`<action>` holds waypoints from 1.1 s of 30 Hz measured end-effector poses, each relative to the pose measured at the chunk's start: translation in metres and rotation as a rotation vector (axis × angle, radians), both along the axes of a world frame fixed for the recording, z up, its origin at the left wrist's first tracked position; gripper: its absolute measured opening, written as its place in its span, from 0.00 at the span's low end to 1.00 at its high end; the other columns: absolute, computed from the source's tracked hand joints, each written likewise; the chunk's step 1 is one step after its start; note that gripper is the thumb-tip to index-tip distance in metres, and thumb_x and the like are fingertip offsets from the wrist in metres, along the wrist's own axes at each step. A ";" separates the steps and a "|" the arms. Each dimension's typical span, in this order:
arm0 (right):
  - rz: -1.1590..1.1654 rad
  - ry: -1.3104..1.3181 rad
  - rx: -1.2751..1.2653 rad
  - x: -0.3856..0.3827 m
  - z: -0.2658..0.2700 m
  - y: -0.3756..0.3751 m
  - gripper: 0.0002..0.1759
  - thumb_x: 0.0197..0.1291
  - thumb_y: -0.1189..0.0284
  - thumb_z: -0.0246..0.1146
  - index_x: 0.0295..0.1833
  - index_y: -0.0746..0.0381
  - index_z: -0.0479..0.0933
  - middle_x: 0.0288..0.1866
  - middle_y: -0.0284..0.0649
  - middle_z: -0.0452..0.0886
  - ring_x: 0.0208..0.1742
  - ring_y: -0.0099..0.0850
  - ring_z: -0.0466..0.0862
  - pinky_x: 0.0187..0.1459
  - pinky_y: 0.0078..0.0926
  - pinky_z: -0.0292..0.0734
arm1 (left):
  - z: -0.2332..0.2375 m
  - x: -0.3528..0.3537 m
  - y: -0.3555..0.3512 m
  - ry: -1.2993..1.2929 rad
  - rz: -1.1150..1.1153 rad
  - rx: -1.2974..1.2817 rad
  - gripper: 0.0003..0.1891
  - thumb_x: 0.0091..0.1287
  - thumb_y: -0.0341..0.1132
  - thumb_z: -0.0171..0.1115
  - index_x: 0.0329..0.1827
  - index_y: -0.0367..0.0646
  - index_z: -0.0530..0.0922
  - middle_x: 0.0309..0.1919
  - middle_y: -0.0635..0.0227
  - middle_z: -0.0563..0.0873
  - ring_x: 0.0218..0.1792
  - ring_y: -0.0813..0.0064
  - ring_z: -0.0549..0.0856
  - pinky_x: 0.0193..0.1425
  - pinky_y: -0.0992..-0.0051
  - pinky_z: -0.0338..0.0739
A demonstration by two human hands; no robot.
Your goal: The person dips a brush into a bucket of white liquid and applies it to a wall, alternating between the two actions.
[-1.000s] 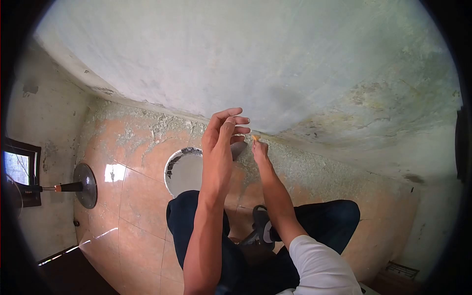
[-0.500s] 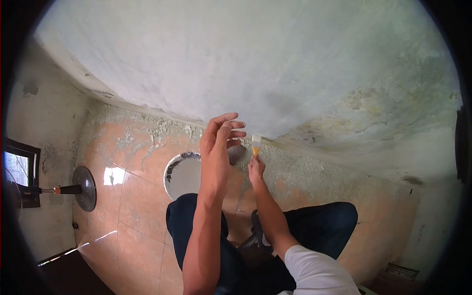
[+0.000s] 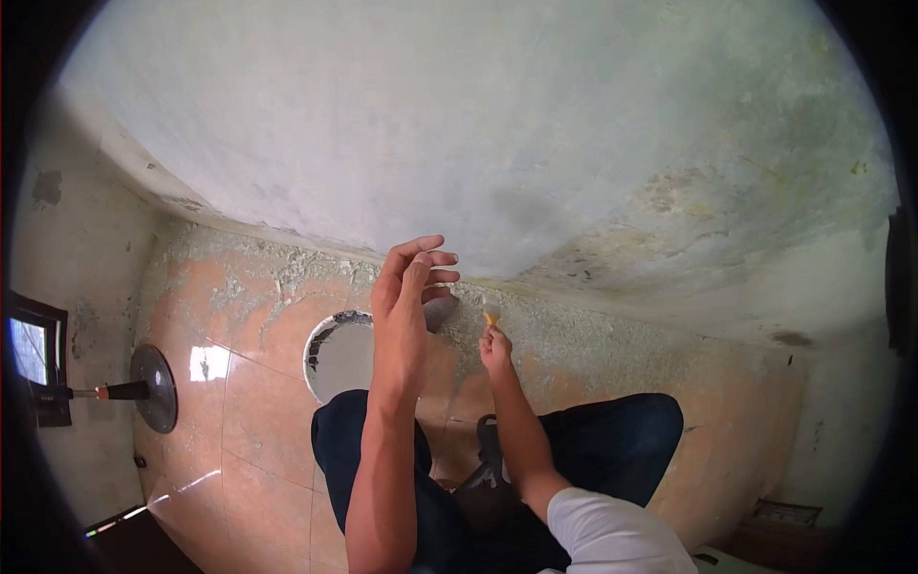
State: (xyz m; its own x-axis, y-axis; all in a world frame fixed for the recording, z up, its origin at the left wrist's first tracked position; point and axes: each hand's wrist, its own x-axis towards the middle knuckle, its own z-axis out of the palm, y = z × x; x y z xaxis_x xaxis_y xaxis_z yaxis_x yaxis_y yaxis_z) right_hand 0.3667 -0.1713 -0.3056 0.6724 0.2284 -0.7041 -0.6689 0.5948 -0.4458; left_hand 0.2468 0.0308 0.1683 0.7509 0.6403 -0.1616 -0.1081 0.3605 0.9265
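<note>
My right hand (image 3: pixel 496 348) is closed round the yellow handle of a small paint brush (image 3: pixel 491 311), its pale bristles directed at the foot of the wall (image 3: pixel 382 124). My left hand (image 3: pixel 406 287) is raised in front of the wall's lower part, fingers apart and partly curled, and holds nothing. Below and behind it stands a round white bucket (image 3: pixel 344 359) with pale contents and dark smears inside its rim; my left wrist hides its right side. A greyish object (image 3: pixel 440 312) lies just right of my left hand, partly hidden.
Flaked paint debris (image 3: pixel 593 335) lies along the wall's foot on the orange tiled floor (image 3: pixel 263 430). A stand with a round dark base (image 3: pixel 155 388) is at the left, near a small window (image 3: pixel 36 352). Yellowish, peeling patches mark the wall at right.
The view has tilted slightly upward and shifted. The brush has come away from the wall's lower edge and now shows over the floor debris. My left hand keeps nearly the same pose.
</note>
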 end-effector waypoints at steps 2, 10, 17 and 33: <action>0.019 0.161 -0.002 0.018 -0.019 -0.009 0.06 0.84 0.76 0.55 0.50 0.62 0.78 0.32 0.27 0.70 0.24 0.18 0.62 0.24 0.18 0.57 | 0.001 0.000 -0.005 -0.006 -0.007 0.014 0.19 0.86 0.40 0.52 0.67 0.37 0.81 0.51 0.63 0.89 0.51 0.73 0.88 0.59 0.71 0.80; -0.047 -0.267 -0.014 -0.014 0.083 -0.005 0.04 0.81 0.76 0.58 0.50 0.64 0.77 0.31 0.29 0.71 0.23 0.18 0.62 0.24 0.20 0.57 | 0.003 0.004 -0.006 -0.016 0.038 -0.011 0.18 0.85 0.40 0.54 0.67 0.37 0.81 0.51 0.64 0.89 0.51 0.73 0.88 0.59 0.71 0.80; 0.037 -0.022 0.011 0.083 0.035 0.014 0.05 0.82 0.76 0.56 0.51 0.64 0.76 0.32 0.29 0.70 0.22 0.17 0.61 0.23 0.19 0.55 | 0.003 0.005 -0.017 0.015 -0.033 0.023 0.19 0.85 0.41 0.55 0.67 0.38 0.81 0.51 0.64 0.89 0.51 0.73 0.88 0.60 0.71 0.80; 0.161 -0.252 0.046 0.026 -0.008 0.008 0.08 0.83 0.72 0.55 0.44 0.61 0.73 0.28 0.30 0.67 0.22 0.23 0.62 0.25 0.22 0.58 | -0.004 0.012 -0.011 0.021 0.003 0.041 0.18 0.86 0.41 0.54 0.67 0.38 0.81 0.52 0.65 0.89 0.51 0.73 0.88 0.59 0.71 0.80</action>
State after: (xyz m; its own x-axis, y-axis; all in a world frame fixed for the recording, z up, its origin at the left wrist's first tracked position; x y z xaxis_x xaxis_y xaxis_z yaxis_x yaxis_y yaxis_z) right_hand 0.3929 -0.1632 -0.3141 0.7768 0.3740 -0.5066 -0.6284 0.5131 -0.5847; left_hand 0.2593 0.0203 0.1641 0.7455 0.6493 -0.1507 -0.0897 0.3218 0.9426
